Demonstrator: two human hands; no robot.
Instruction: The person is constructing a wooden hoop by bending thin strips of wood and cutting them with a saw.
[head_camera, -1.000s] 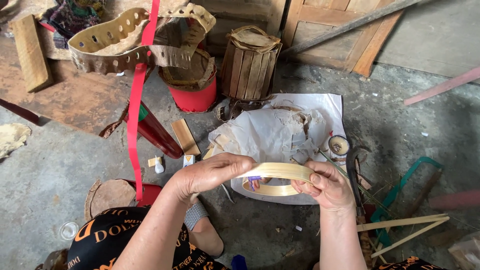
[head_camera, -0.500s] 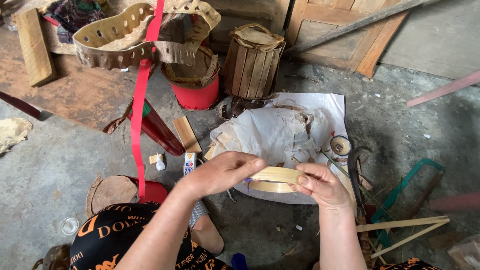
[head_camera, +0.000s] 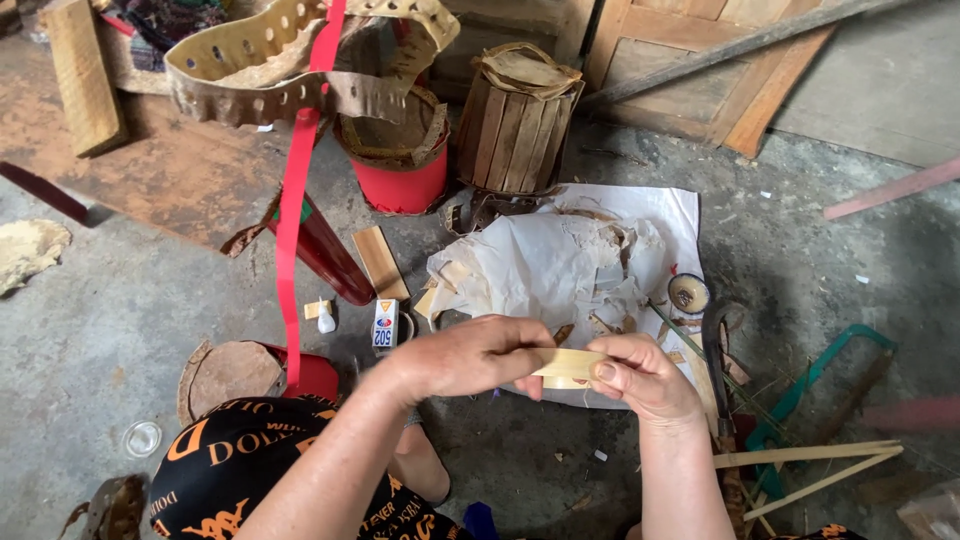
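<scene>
— Hands?
— Left hand (head_camera: 470, 357) and right hand (head_camera: 640, 375) both closed on one pale strip (head_camera: 570, 366), pinched between them, fingers curled tight.
— Where exactly?
— Held low over the floor, above the near edge of white paper (head_camera: 560, 265).
— Nearby?
— Glue bottle (head_camera: 385, 325) just left of the paper; red bucket (head_camera: 400, 180) and slatted basket (head_camera: 515, 120) farther back; knife (head_camera: 715, 360) right.

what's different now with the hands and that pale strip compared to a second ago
The pale strip was an open loop between both hands; now it is pressed nearly flat. The left hand has slid over it toward the right hand, so the two nearly meet. Both keep their grip. The white paper and red cup lie as before.
</scene>
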